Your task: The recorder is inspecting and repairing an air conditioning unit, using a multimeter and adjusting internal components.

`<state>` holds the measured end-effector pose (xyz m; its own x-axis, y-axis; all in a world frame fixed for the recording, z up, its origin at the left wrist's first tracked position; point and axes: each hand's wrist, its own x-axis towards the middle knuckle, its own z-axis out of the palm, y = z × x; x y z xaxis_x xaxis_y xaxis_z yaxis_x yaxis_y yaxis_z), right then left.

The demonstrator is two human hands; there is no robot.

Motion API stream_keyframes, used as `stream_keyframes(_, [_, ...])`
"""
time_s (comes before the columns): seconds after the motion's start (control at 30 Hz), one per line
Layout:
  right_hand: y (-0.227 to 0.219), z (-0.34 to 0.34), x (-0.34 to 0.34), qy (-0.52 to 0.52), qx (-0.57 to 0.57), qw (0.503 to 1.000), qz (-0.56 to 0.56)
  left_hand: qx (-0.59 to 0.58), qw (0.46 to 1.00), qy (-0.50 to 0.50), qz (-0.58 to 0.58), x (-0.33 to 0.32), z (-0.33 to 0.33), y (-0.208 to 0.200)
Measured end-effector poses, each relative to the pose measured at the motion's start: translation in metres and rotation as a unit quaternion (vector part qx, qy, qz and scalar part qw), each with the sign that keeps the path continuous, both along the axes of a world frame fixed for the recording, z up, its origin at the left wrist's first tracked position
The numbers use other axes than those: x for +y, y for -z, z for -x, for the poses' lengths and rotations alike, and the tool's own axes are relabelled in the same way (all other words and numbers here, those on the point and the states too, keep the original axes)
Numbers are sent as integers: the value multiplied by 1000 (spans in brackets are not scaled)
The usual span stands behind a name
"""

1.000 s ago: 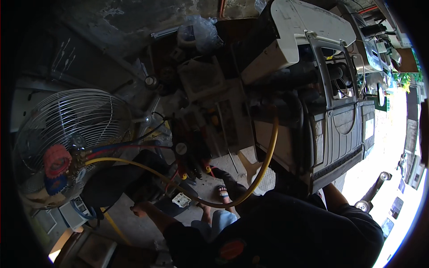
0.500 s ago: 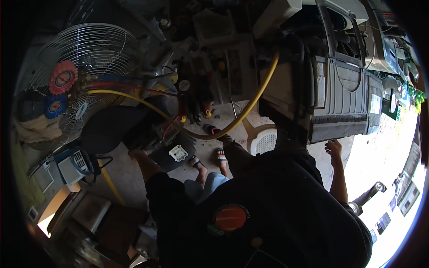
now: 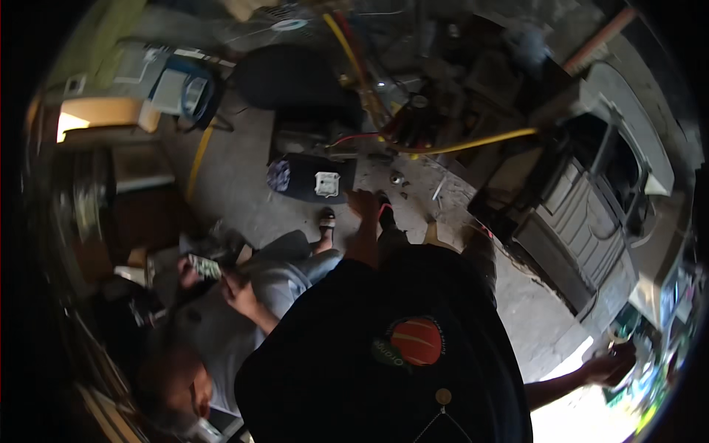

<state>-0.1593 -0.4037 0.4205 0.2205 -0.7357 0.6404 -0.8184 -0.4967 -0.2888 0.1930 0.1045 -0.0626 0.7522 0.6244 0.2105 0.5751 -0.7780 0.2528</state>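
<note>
My left hand (image 3: 362, 202) hangs in front of me, fingers loosely apart and nothing seen in it. It is nearest a dark flat board (image 3: 299, 193) bearing a white square plastic part (image 3: 327, 184); I cannot tell whether it touches the board's edge. Far out to the right is my right hand (image 3: 611, 365), shadowed and blurred, beside cluttered goods in bright light. Whether that hand holds anything is not clear. At left, a seated person in grey (image 3: 233, 325) holds a small pale rectangular thing (image 3: 204, 267) in both hands.
A yellow hose (image 3: 473, 143) runs across the dark clutter ahead. The grey ribbed appliance casing (image 3: 572, 229) stands at right. A black rounded seat (image 3: 288, 77) is at upper left, near a blue-and-white device (image 3: 185, 92). Small debris lies on the concrete floor (image 3: 436, 199).
My view has swung left, bringing the seated person into sight and moving the fan and gauges out. My left hand now appears right of the white part; my right arm reaches farther out.
</note>
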Motion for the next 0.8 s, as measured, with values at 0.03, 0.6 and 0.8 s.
stream_keyframes(0.03, [0, 16, -28, -189, 15, 982, -16, 49, 993, 39, 97, -39, 39, -4])
stream_keyframes(0.6, [0, -101, -45, -627, 54, 702, -335, 344, 903, 243, 82, -199, 133, -16])
stream_keyframes(0.8, [0, -127, -18, -576, 57, 751, -317, 295, 798, 192, 489, -151, 97, -24])
